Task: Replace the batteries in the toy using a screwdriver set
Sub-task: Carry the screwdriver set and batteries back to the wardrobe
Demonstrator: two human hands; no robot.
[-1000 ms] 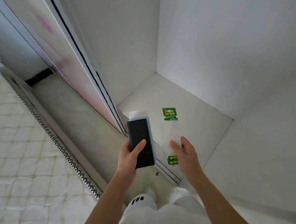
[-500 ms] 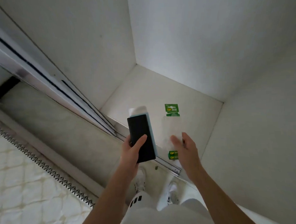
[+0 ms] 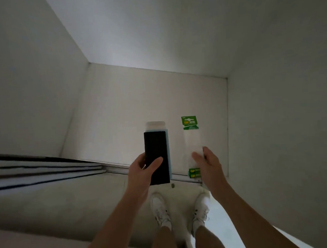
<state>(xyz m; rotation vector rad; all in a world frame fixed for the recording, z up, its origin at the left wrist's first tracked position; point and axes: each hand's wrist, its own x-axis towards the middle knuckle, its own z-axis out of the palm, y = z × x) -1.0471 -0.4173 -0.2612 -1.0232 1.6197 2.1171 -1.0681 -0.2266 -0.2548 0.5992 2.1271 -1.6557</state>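
Grips a black, blue-edged case (image 3: 156,157) in the left hand (image 3: 142,172), thumb curled over its face. Pinches a clear GP battery pack (image 3: 190,123) in the right hand (image 3: 211,168).

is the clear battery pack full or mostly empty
Mostly empty: in the clear battery pack with a green header, only two green batteries show at its lower end, beside the right hand holding it; the rest looks see-through.
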